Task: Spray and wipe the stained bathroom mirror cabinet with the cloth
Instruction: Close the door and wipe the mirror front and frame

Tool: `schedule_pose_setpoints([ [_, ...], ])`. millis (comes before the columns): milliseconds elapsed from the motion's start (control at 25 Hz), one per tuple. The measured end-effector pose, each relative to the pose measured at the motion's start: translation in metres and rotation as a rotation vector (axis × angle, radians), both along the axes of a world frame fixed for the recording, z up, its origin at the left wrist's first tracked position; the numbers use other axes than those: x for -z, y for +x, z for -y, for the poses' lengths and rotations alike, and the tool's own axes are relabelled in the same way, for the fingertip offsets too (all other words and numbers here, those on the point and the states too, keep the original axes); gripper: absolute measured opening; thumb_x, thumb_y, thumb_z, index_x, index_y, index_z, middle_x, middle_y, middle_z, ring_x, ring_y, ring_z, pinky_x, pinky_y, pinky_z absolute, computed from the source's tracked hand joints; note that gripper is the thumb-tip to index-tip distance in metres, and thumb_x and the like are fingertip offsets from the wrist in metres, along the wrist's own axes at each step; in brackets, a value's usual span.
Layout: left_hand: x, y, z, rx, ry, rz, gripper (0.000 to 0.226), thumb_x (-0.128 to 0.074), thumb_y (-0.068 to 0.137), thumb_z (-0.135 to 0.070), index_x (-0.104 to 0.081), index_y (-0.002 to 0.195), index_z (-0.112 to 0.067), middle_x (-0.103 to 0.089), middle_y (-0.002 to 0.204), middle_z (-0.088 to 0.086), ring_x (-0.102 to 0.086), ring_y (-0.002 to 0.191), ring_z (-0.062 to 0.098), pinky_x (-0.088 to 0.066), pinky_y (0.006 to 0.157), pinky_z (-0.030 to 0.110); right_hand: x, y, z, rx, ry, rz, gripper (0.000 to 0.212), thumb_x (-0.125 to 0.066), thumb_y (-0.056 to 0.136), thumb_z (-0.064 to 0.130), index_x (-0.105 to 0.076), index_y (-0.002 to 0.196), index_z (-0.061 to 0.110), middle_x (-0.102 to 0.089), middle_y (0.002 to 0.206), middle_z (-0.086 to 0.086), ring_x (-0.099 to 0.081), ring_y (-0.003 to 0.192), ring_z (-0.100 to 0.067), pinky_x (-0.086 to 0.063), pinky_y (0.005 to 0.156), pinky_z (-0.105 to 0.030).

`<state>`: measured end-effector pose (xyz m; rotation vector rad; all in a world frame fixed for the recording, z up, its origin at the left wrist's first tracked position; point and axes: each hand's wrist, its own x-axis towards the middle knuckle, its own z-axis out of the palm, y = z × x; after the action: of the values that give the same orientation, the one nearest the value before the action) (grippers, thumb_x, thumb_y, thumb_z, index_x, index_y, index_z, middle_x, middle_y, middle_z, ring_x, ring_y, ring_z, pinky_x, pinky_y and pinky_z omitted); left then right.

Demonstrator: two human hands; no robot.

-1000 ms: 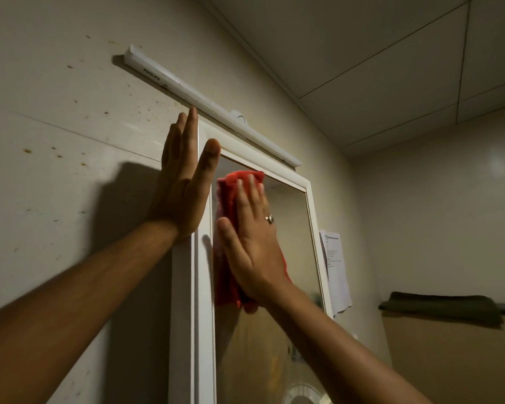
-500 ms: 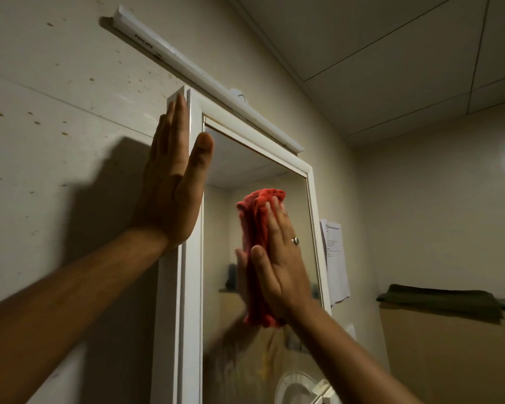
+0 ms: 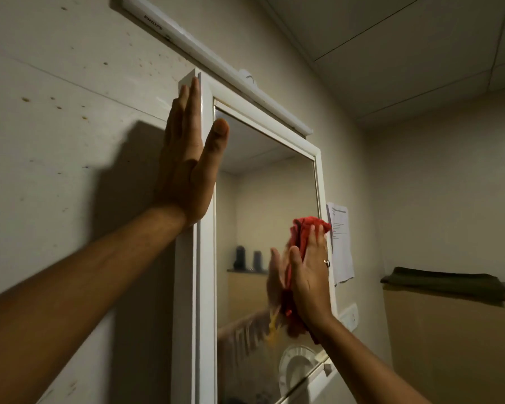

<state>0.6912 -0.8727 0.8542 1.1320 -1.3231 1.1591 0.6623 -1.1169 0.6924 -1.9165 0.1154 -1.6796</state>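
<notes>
The white-framed mirror cabinet (image 3: 206, 258) hangs on the wall in front of me, its glass (image 3: 263, 182) reflecting the room. My left hand (image 3: 187, 170) lies flat against the cabinet's upper left side, fingers straight, thumb across the frame's front. My right hand (image 3: 311, 275) presses a red cloth (image 3: 302, 231) flat against the glass near the right edge, fingers straight. The cloth sticks out above my fingertips and below my wrist. No spray bottle is in view.
A long white light bar (image 3: 216, 62) is mounted above the cabinet. A paper sheet (image 3: 340, 243) hangs on the wall right of the frame, with a white switch plate (image 3: 349, 316) below it. A dark folded cloth (image 3: 443, 282) lies on a ledge at right.
My right hand has slid the red cloth from the mirror's upper left down and to the right. The left hand stays on the cabinet's side.
</notes>
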Motion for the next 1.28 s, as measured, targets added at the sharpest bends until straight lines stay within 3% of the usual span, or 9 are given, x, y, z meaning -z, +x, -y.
schedule_pose_setpoints([
  [160,-0.001,-0.001,-0.004,-0.043,0.005,0.004,0.105,-0.008,0.083,-0.091,-0.002,0.166,-0.027,0.003,0.174,-0.001,0.003,0.16,0.016,-0.009,0.128,0.055,-0.033,-0.009,-0.094,0.087,-0.326,0.093,0.088,-0.015,0.098,0.081,0.001,0.168,0.03,0.007,0.175,0.011,0.006,0.162,-0.013,-0.012,0.129,-0.059],
  [280,-0.002,-0.001,-0.007,-0.058,0.024,-0.011,0.106,-0.005,0.082,-0.092,0.0,0.165,-0.027,0.005,0.174,0.0,0.005,0.16,0.018,-0.006,0.128,0.055,-0.007,-0.01,-0.144,0.039,-0.523,0.132,0.088,-0.02,0.1,0.076,-0.004,0.169,0.023,0.003,0.177,0.001,0.004,0.163,-0.025,-0.008,0.127,-0.061],
  [360,0.011,-0.004,-0.008,-0.079,0.048,-0.032,0.104,-0.005,0.082,-0.092,0.002,0.165,-0.029,0.007,0.173,-0.001,0.006,0.16,0.017,-0.006,0.128,0.055,0.029,-0.011,-0.148,0.005,-0.6,0.111,0.091,-0.023,0.099,0.076,-0.007,0.168,0.018,0.0,0.176,-0.005,0.002,0.162,-0.032,-0.005,0.129,-0.056],
  [480,0.043,-0.008,-0.004,-0.132,0.05,-0.063,0.103,-0.005,0.083,-0.091,0.002,0.165,-0.03,0.007,0.173,-0.003,0.007,0.159,0.015,-0.005,0.128,0.052,0.057,-0.005,-0.112,0.049,-0.653,0.075,0.092,-0.023,0.099,0.076,-0.009,0.168,0.017,-0.004,0.176,-0.008,-0.003,0.162,-0.036,-0.016,0.124,-0.066],
  [640,0.055,-0.009,-0.004,-0.119,0.019,-0.055,0.102,-0.008,0.085,-0.09,-0.002,0.166,-0.028,0.005,0.174,-0.002,0.006,0.159,0.013,-0.003,0.129,0.047,0.036,0.003,-0.027,0.048,-0.58,0.11,0.089,-0.031,0.1,0.069,-0.009,0.168,0.017,-0.007,0.176,-0.005,-0.011,0.162,-0.033,-0.029,0.119,-0.069],
  [800,0.056,-0.004,-0.001,-0.104,0.004,-0.027,0.098,-0.012,0.088,-0.086,-0.004,0.166,-0.026,0.004,0.174,-0.001,0.005,0.159,0.013,-0.006,0.128,0.051,0.008,0.008,0.049,0.048,-0.183,0.116,0.081,-0.028,0.1,0.076,-0.004,0.167,0.037,-0.011,0.175,0.014,-0.018,0.16,-0.016,-0.031,0.122,-0.062],
  [1040,0.055,-0.003,0.003,-0.125,-0.015,-0.03,0.097,-0.014,0.09,-0.084,-0.008,0.166,-0.023,0.002,0.174,0.003,0.003,0.16,0.016,-0.006,0.129,0.047,0.1,-0.003,0.034,0.093,0.056,-0.058,0.097,-0.022,0.087,0.093,0.01,0.164,0.044,0.005,0.174,0.018,-0.007,0.162,-0.014,-0.023,0.125,-0.064],
  [1160,0.055,-0.007,0.0,-0.148,-0.006,-0.041,0.096,-0.014,0.092,-0.083,-0.008,0.166,-0.022,0.001,0.174,0.005,0.003,0.16,0.019,-0.005,0.129,0.046,0.075,-0.007,-0.02,0.057,0.009,-0.045,0.101,-0.014,0.087,0.093,0.008,0.166,0.033,0.011,0.174,0.015,0.007,0.161,-0.011,-0.011,0.128,-0.061],
  [1280,0.056,-0.008,-0.001,-0.159,0.006,-0.041,0.098,-0.013,0.091,-0.084,-0.008,0.166,-0.022,0.002,0.174,0.006,0.003,0.16,0.02,-0.004,0.129,0.047,0.043,-0.011,-0.09,0.048,-0.184,0.048,0.098,-0.013,0.093,0.087,0.001,0.168,0.027,0.005,0.176,0.008,0.007,0.162,-0.016,-0.008,0.128,-0.062],
])
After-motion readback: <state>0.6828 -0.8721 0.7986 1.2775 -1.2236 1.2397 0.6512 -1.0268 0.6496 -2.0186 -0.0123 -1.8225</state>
